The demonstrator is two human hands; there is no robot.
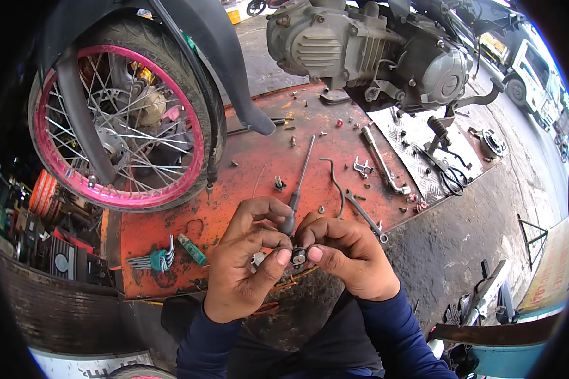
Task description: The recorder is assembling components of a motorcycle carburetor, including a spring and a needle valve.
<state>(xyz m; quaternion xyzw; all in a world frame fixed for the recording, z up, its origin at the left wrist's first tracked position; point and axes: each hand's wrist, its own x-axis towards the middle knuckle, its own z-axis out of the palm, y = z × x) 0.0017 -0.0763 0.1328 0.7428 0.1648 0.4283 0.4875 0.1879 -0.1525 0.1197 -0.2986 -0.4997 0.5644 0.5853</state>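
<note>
Between their thumbs and fingers my left hand and my right hand hold a small round metal part over the front edge of an orange, grease-stained metal bench. Just beyond my hands lies a screwdriver with a dark handle. A combination wrench and a bent metal rod lie right of it. A green tube and a hex key set are left of my left hand.
A pink-rimmed motorbike wheel fills the upper left; a motorbike engine hangs at top right. Sockets, a long wrench, bolts and a checker plate cover the bench's back and right. A white truck stands on the road at far right.
</note>
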